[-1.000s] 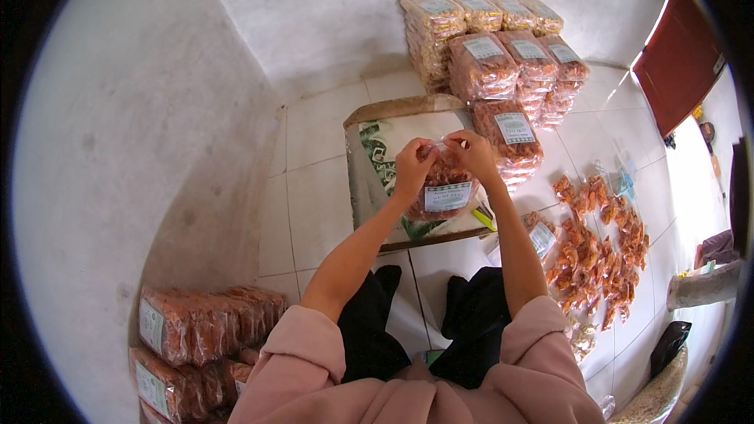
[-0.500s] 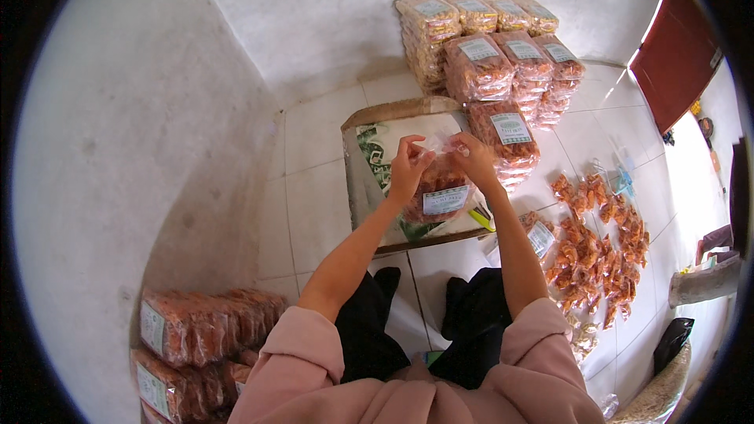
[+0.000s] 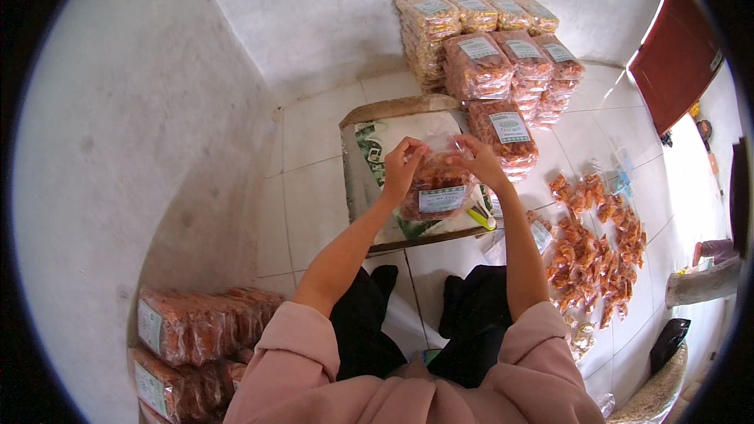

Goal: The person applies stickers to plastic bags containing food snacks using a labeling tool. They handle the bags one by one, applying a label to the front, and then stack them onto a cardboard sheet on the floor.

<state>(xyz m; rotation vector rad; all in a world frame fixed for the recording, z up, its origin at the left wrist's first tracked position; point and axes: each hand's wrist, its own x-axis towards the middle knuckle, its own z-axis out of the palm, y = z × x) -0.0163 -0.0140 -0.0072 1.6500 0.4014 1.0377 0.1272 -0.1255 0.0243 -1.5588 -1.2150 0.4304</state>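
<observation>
A clear plastic bag of reddish-brown snacks (image 3: 428,182) with a pale printed label rests on a low table (image 3: 363,220) in front of me. My left hand (image 3: 404,165) pinches the left side of the bag's loose top. On the opposite side, my right hand (image 3: 479,161) grips the same plastic edge, its fingers bent over it. Between the two hands the clear top is drawn up. A yellow-green stapler (image 3: 481,217) lies beside the bag, near the table's right front corner.
Labelled bags of brown snacks (image 3: 503,137) are stacked right behind the table, with paler bags (image 3: 428,27) against the wall. Small snack packets (image 3: 585,259) spread over the floor at right. More bags (image 3: 196,326) stand at lower left. A red door (image 3: 675,55) is far right.
The fingers have shifted on the bag's top, and the clear plastic now stands wider between my hands. The bag has moved slightly left.
</observation>
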